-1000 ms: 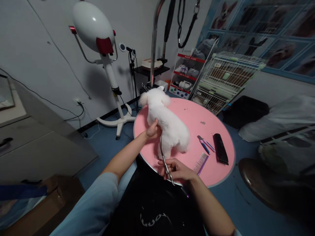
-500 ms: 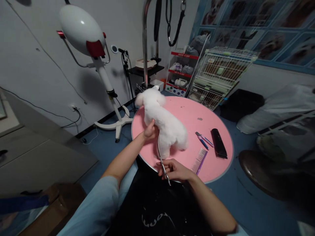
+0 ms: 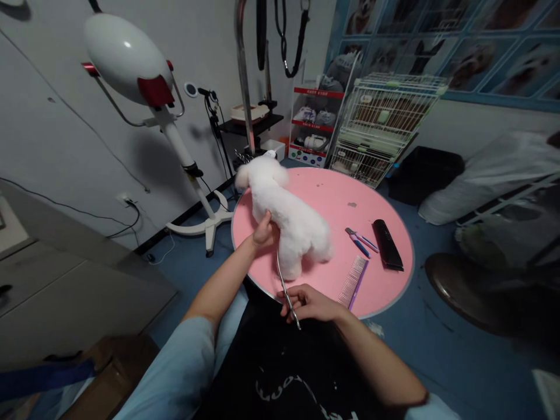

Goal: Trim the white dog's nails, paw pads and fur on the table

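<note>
A white fluffy dog (image 3: 291,216) stands on a round pink table (image 3: 332,186), its head toward the far left edge and its rear toward me. My left hand (image 3: 265,232) grips the dog's left side, thumb up on the coat and fingers partly hidden beneath the body. In my right hand (image 3: 310,303), near the table's front edge, are long curved scissors (image 3: 283,280), closed around by the fingers. Their blades point up beside the dog's hind leg, with the tips near my left hand. Whether the blades are parted I cannot tell.
On the table's right lie a purple-backed comb (image 3: 353,283), nail clippers (image 3: 359,240) and a black case (image 3: 387,245). A metal grooming post (image 3: 245,81) rises behind the dog. Wire cages (image 3: 389,116) and a white dryer on a stand (image 3: 131,61) are farther back.
The camera view has shifted slightly, so the background sits farther left. Both hands, the scissors and the dog keep nearly the same positions relative to one another.
</note>
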{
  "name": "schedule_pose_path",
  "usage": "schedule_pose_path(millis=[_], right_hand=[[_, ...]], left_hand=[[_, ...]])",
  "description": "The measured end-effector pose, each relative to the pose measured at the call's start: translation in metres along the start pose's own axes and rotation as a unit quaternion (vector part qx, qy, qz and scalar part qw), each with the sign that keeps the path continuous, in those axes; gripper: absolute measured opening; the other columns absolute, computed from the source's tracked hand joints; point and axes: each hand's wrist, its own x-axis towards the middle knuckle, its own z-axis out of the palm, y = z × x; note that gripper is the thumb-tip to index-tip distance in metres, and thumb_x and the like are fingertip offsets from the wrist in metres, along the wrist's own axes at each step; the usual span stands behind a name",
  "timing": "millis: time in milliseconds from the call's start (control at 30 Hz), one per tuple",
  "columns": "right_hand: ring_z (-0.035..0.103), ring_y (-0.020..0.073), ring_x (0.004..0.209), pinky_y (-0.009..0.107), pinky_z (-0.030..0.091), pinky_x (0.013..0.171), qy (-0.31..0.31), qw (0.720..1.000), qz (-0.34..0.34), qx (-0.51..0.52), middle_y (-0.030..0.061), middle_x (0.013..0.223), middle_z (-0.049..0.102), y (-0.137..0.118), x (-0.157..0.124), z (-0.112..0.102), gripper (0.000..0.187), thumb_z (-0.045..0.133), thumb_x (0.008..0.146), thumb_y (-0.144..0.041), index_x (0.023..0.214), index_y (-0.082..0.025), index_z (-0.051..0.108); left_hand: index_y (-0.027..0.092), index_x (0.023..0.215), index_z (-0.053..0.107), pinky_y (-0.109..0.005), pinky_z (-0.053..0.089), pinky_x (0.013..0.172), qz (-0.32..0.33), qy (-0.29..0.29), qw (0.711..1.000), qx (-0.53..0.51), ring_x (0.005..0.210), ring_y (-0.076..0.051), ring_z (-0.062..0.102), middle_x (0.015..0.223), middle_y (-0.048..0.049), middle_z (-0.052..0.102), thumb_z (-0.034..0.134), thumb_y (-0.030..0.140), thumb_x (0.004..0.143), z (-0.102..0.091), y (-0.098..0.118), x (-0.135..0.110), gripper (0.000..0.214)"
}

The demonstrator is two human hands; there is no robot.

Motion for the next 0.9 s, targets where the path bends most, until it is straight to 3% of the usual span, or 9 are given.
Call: schedule_pose_path(millis=[267,433,633,767,900], right_hand=[[0.069,0.0125,0.071,0.022,0.051,0.065,0.016,1.000,0.003,0.000,0.0036,0.087,0.072,0.0039,-0.0003,0.0034,0.053,0.086,0.060,-0.030,0.106,-0.015,0.064],[0.068,0.0126,0.072,0.023,0.051,0.068,0.014,1.000,0.006,-0.009,0.0035,0.088,0.071,0.0025,-0.0014,0.0039,0.054,0.085,0.061,-0.027,0.109,-0.015,0.064],[0.068,0.0128,0.070,0.023,0.051,0.067,0.018,1.000,0.020,-0.012,0.0025,0.084,0.072,0.0011,-0.0027,0.0031,0.053,0.085,0.059,-0.025,0.107,-0.015,0.063],[0.067,0.0121,0.069,0.022,0.050,0.065,0.020,0.999,0.025,-0.012,0.0027,0.084,0.072,0.0030,-0.0033,0.0025,0.047,0.084,0.058,-0.024,0.100,-0.014,0.063],[0.067,0.0131,0.067,0.022,0.050,0.062,0.012,0.999,0.051,-0.002,0.0024,0.082,0.072,0.0054,-0.0051,0.0018,0.053,0.084,0.057,-0.023,0.104,-0.014,0.061]], left_hand=[[0.006,0.117,0.064,-0.037,0.047,0.099,0.008,0.032,0.999,-0.001,0.110,-0.028,0.064,0.097,-0.0134,0.074,0.013,0.049,0.100,0.0022,-0.0017,0.0002,0.069],[0.007,0.114,0.066,-0.038,0.045,0.100,0.007,0.022,1.000,0.001,0.112,-0.029,0.063,0.092,-0.0121,0.074,0.012,0.051,0.100,-0.0010,-0.0024,0.0007,0.071],[0.009,0.118,0.065,-0.035,0.043,0.104,0.015,0.005,1.000,-0.021,0.116,-0.027,0.061,0.102,-0.0135,0.073,0.022,0.053,0.098,-0.0066,-0.0041,0.0046,0.065],[0.006,0.115,0.065,-0.037,0.044,0.102,0.012,0.010,1.000,-0.003,0.114,-0.028,0.062,0.100,-0.0148,0.073,0.013,0.051,0.100,-0.0043,-0.0034,0.0036,0.071],[0.007,0.115,0.066,-0.036,0.046,0.099,0.016,0.016,1.000,0.006,0.113,-0.028,0.062,0.095,-0.0143,0.074,0.010,0.049,0.100,-0.0001,-0.0030,0.0010,0.071]])
